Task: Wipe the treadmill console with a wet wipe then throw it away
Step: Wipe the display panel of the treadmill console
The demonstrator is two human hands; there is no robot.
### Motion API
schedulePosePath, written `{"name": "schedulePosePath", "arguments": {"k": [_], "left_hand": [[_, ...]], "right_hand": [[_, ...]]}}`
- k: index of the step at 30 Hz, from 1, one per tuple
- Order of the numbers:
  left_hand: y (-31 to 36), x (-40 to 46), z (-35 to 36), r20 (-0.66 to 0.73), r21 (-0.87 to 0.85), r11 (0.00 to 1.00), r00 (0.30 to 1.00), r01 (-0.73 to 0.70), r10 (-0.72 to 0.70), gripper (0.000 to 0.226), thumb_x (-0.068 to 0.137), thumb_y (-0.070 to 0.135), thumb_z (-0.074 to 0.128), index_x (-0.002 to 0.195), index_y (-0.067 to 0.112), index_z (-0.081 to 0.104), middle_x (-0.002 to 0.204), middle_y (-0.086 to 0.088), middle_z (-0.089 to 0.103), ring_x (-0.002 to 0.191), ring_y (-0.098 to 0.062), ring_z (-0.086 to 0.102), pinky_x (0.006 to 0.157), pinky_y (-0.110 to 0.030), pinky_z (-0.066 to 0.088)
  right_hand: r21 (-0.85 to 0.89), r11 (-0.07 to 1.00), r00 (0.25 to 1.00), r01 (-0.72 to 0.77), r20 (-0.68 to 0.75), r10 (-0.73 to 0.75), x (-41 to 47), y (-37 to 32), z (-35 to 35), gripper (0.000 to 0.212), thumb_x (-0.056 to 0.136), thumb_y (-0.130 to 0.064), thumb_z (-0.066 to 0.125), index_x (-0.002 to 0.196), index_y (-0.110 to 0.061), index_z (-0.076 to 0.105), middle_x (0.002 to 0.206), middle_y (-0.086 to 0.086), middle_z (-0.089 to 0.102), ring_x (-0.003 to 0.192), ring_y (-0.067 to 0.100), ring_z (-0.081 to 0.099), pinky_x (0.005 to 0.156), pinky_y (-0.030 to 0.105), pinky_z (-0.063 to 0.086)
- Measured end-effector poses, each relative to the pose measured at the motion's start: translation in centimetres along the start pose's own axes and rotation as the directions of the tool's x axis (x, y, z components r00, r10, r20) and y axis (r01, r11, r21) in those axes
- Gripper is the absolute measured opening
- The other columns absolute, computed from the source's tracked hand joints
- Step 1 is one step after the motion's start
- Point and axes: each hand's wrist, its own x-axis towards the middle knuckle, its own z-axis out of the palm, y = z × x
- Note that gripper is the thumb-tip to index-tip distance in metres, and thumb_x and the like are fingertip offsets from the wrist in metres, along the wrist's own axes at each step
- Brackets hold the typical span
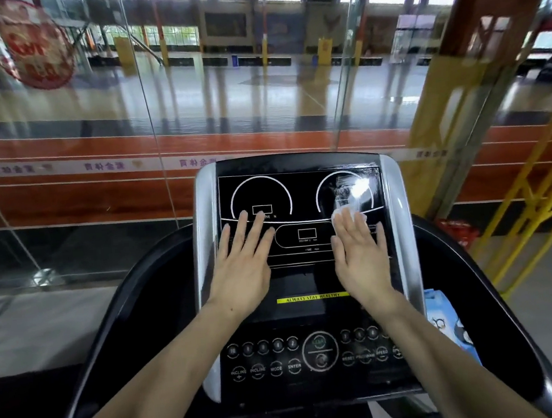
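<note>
Black glossy treadmill console [299, 186] with silver side trim fills the frame's centre. On its right half, the right hand [362, 258] lies flat, fingers straight and together, pressing a white wet wipe [344, 214] against the display. At centre left, the left hand [243, 266] rests flat, fingers spread.

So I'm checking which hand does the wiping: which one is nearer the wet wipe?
Right. The right hand presses flat on the wet wipe, which shows past its fingertips. The left hand rests flat across the console, well left of it.
</note>
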Motion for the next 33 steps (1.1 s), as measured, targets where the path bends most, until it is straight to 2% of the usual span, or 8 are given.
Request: {"name": "schedulePosePath", "arguments": {"k": [4,10,16,20,23,25,29,33], "left_hand": [[0.7,0.1,-0.4,-0.012,-0.042,0.999,1.000,0.004,-0.005,0.065,0.098,0.019,0.051,0.161,0.018,0.033,0.175,-0.007,0.010,0.162,-0.031,-0.003,0.130,-0.055,0.009],[1.1,-1.2,-0.8,-0.032,-0.085,0.996,0.999,-0.014,0.011,0.061,0.097,0.019,0.057,0.156,0.017,0.041,0.174,-0.009,0.017,0.162,-0.033,0.003,0.129,-0.058,0.015],[2.2,-1.7,-0.6,-0.004,-0.123,0.992,1.000,-0.019,0.019,0.062,0.098,0.021,0.056,0.157,0.017,0.040,0.175,-0.008,0.013,0.162,-0.031,-0.001,0.129,-0.058,0.015],[3.2,-2.2,-0.7,0.012,-0.157,0.988,1.000,-0.011,0.013,0.060,0.098,0.022,0.056,0.157,0.017,0.041,0.174,-0.007,0.015,0.162,-0.031,0.000,0.129,-0.056,0.014],[3.6,-3.0,-0.8,0.032,-0.173,0.985,0.999,0.013,-0.007,0.059,0.100,0.023,0.054,0.156,0.017,0.040,0.174,-0.007,0.016,0.162,-0.029,-0.001,0.130,-0.055,0.012],[3.9,-3.4,-0.9,0.037,-0.184,0.982,0.999,0.038,-0.032,0.056,0.100,0.023,0.052,0.155,0.017,0.042,0.173,-0.007,0.020,0.162,-0.028,-0.001,0.130,-0.054,0.012],[5.0,-4.0,-1.2,0.025,-0.231,0.970,0.997,0.080,-0.076,0.047,0.102,0.025,0.051,0.149,0.017,0.051,0.164,-0.005,0.040,0.161,-0.028,0.014,0.130,-0.052,0.016],[7.5,-4.6,-1.9,0.078,-0.364,0.913,0.982,0.186,-0.170,0.041,0.104,0.035,0.047,0.142,0.023,0.056,0.140,0.006,0.063,0.147,-0.019,0.039,0.122,-0.044,0.033]], "right_hand": [[-0.014,0.986,0.980,0.169,-0.105,-0.169,-0.2,-1.5,0.1,0.039,0.108,-0.034,0.045,0.141,-0.028,0.066,0.153,-0.007,0.058,0.146,0.021,0.050,0.130,0.054,0.015],[0.054,0.975,0.957,0.216,-0.211,-0.200,0.2,-0.3,0.3,0.011,0.090,-0.017,0.083,0.099,-0.023,0.082,0.125,-0.004,0.075,0.103,0.026,0.071,0.109,0.047,0.048],[0.094,0.965,0.961,0.245,-0.156,-0.229,-2.1,0.0,-0.6,0.020,0.086,-0.002,0.082,0.095,-0.020,0.081,0.110,-0.006,0.079,0.090,0.023,0.072,0.091,0.040,0.055],[0.185,0.967,0.983,0.173,0.026,-0.181,-3.3,0.0,-1.8,0.016,0.096,-0.012,0.073,0.107,-0.022,0.079,0.111,-0.009,0.078,0.101,0.019,0.071,0.096,0.048,0.054],[0.277,0.959,0.996,0.052,0.059,-0.071,-5.4,0.0,-2.8,0.010,0.098,-0.020,0.071,0.105,-0.024,0.076,0.099,-0.013,0.076,0.092,0.012,0.069,0.098,0.043,0.051],[0.443,0.887,0.990,-0.130,0.112,0.089,-6.9,0.0,-3.7,0.008,0.099,-0.022,0.070,0.100,-0.028,0.075,0.092,-0.015,0.075,0.089,0.006,0.068,0.091,0.033,0.052],[0.744,0.531,0.912,-0.406,0.295,0.283,-8.5,-0.3,-5.6,0.015,0.100,-0.014,0.069,0.092,-0.025,0.074,0.097,-0.015,0.077,0.098,-0.002,0.069,0.084,0.012,0.051],[0.808,0.311,0.854,-0.500,0.400,0.332,-9.5,0.3,-6.5,0.011,0.098,-0.014,0.073,0.091,-0.021,0.078,0.100,-0.012,0.079,0.099,-0.001,0.070,0.087,0.018,0.051]]}}
